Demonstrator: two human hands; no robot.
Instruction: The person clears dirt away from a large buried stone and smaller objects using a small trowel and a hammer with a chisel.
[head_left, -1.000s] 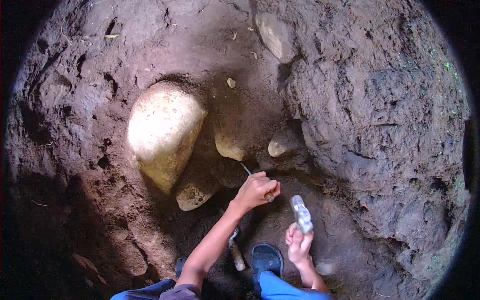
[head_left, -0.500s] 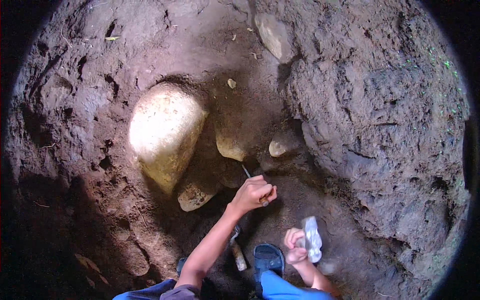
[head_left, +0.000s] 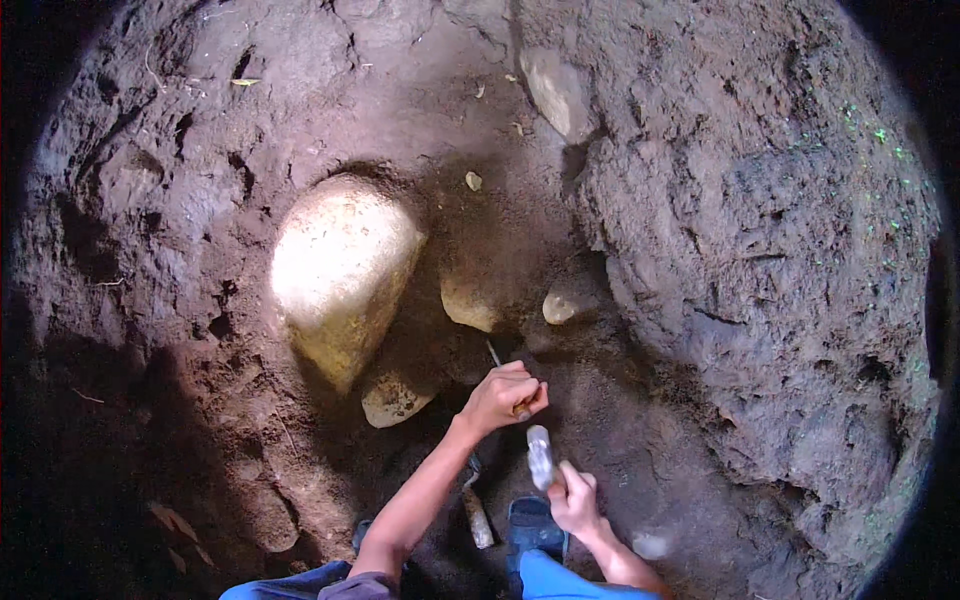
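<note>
My left hand is closed round a thin metal tool with a wooden handle, apparently a chisel. Its slim shaft points forward into the dark soil, just below a half-buried stone; the tip is hard to make out. The butt of the handle pokes out of my fist on the near side. In my right hand is a hammer, gripped by its handle. Its silvery metal head hangs just short of the chisel's butt, a small gap between them.
A big pale boulder sits left, with a smaller stone beside it. Another small stone shows to the right. A wooden-handled tool lies between my feet, near my dark shoe. A rough earth wall rises right.
My right hand has swung the hammer leftward, from out by my right side to close behind the chisel. My left hand stays on the chisel. The whole view has shifted slightly.
</note>
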